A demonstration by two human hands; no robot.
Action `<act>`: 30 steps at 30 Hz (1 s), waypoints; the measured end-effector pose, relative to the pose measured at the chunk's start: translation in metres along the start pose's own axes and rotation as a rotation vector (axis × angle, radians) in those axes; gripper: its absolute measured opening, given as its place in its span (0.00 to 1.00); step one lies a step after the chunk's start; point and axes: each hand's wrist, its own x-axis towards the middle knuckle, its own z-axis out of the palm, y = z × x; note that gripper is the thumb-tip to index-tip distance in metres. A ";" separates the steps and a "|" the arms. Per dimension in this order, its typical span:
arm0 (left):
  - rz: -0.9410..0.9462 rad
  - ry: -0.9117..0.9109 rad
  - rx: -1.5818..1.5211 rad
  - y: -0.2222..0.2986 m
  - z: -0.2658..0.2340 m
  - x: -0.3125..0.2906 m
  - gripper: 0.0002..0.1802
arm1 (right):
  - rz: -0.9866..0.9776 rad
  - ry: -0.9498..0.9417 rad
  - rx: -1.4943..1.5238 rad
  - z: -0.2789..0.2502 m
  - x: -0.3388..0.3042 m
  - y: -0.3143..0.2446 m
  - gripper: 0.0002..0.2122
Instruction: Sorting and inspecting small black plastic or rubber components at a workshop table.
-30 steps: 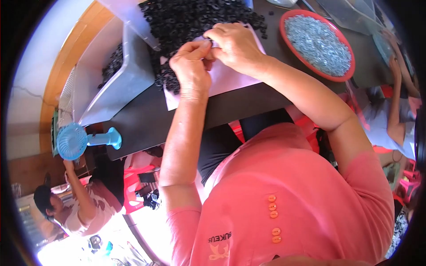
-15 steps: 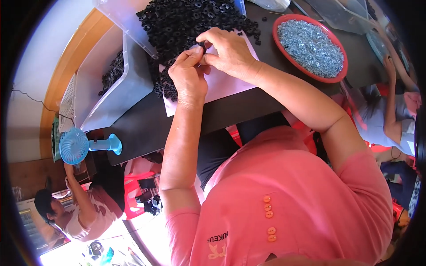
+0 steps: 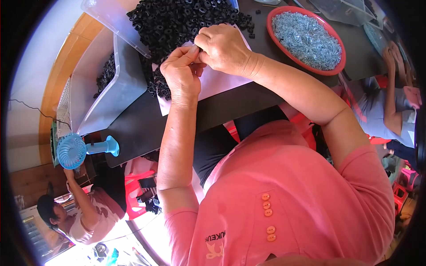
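Note:
My left hand [image 3: 181, 74] and my right hand [image 3: 227, 49] meet at the fingertips over a white sheet [image 3: 222, 86] on the dark table [image 3: 137, 124]. Thumb and fingers of both are pinched together. Whatever lies between them is small and mostly covered by the fingers, so I cannot make it out. Just beyond and to the left of my hands spreads a large heap of small black plastic parts [image 3: 173, 24], some lying on the sheet beside my left wrist.
Right of my hands stands a red bowl [image 3: 296, 62] full of small shiny silvery-blue pieces. Translucent bins [image 3: 128, 73] stand at the left, one holding more black parts. A blue fan [image 3: 72, 150] is at the table's left edge. People sit at left and far right.
My right hand's fingers have curled in more closely against the left fingertips. The whole scene has shifted slightly left and up in the view.

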 end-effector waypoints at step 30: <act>0.880 -0.393 1.679 -0.021 0.011 0.069 0.17 | 0.678 0.315 0.726 -0.026 0.020 0.057 0.05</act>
